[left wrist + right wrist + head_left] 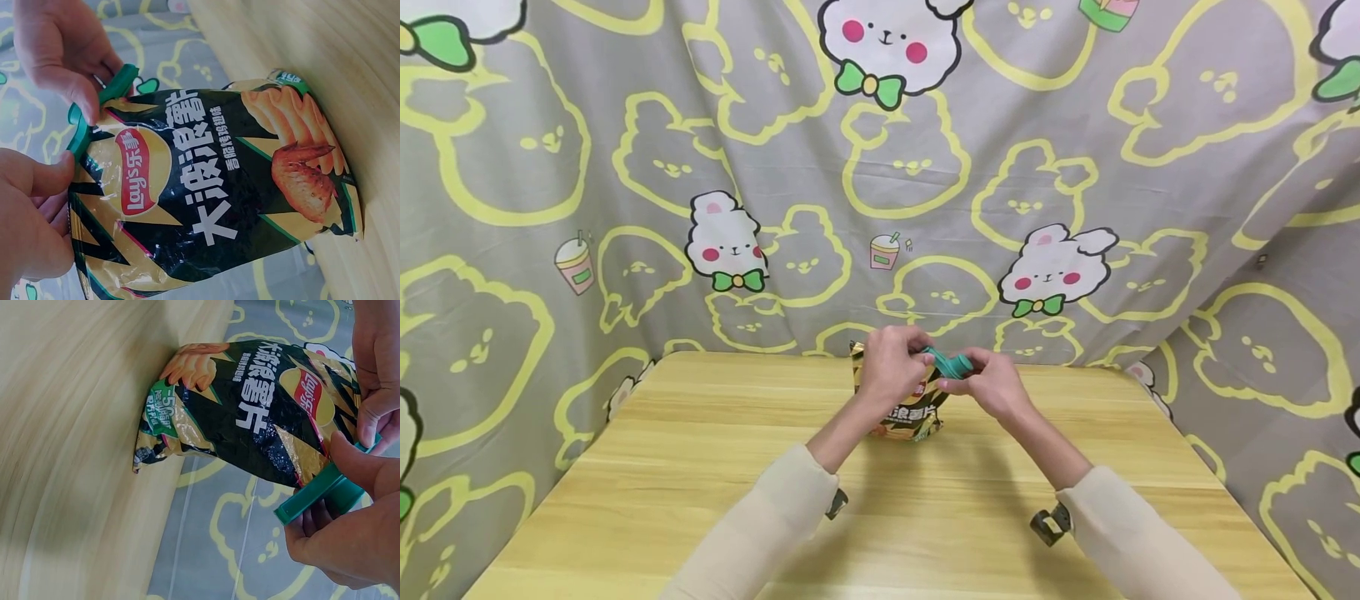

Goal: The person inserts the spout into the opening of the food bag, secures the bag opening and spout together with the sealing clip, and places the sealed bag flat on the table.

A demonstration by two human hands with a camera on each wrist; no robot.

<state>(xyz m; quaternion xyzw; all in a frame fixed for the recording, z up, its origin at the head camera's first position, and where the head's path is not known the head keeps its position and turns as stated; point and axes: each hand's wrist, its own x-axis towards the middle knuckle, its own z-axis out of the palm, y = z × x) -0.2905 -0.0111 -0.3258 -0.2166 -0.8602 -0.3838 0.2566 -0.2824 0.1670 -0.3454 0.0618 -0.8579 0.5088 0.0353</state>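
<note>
A black and gold Lay's potato chip bag (912, 419) stands upright on the table, its front with a chicken wing picture plain in the left wrist view. Along its top edge lies a green bag clip (953, 365), over the right part of the bag. My left hand (889, 367) pinches the top left of the bag, its thumb touching the clip's near end (80, 140). On the right, my right hand (997, 387) grips the clip's wider end (315, 492) between thumb and fingers. Whether the clip is fastened cannot be made out.
The light wooden table (715, 467) reaches back to a grey curtain (917, 183) with yellow bear outlines and white bunnies. Curtain fabric also hangs at both sides. A small black camera (1050, 525) sits on the right wrist, another (837, 503) on the left.
</note>
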